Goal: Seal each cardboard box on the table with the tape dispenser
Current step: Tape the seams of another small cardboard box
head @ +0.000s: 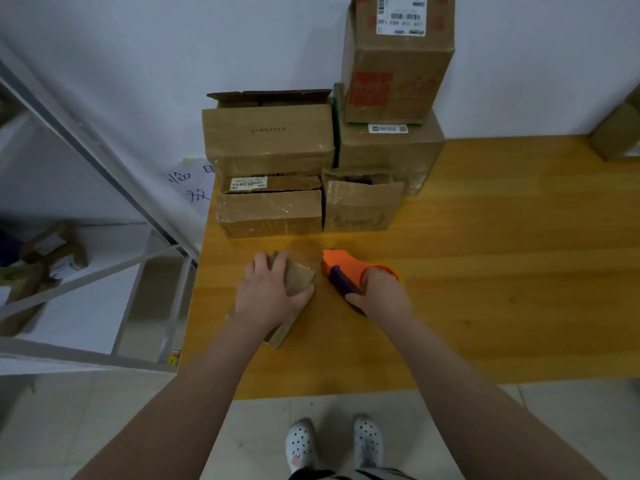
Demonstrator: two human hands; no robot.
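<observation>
Small cardboard box [298, 279]: brown, creased, ragged edges, lying diagonal to the table edge. It sits on the wooden table [485, 271], near-left part, in front of the stack.

Left hand [266, 292]: on top of the box, fingers curled over the far edge, thumb on the right side, so it is gripping it.

Tape dispenser [341, 268]: orange body, dark purple handle. It is just right of the small box with a narrow gap between them, nose pointing away at the stack. Can't tell whether it touches the tabletop.

Right hand [381, 296]: wrapped round the dispenser handle, clenched on it.

Counts:
- Boxes in the stack at the wall: 6.
  - Left column, 3: open-flap box [268, 136] on top, flat labelled box [273, 183] in the middle, taped box [270, 213] at the bottom.
  - Right side, 3: torn-top box [360, 202] in front, wide box [391, 147] behind it, tall box [398, 60] with a shipping label on top.
- One more box [616, 133] at the right edge of view, cut off.
- With the one in hand, that makes 8 boxes at the table.
- Dispensers: 1.

Left of the table there is a metal rack [104, 161] with a few more packages [55, 251], blurred, count unclear. A paper sign [194, 185] with handwritten characters is on the wall. Two white perforated shoes [301, 441] show at the bottom.
</observation>
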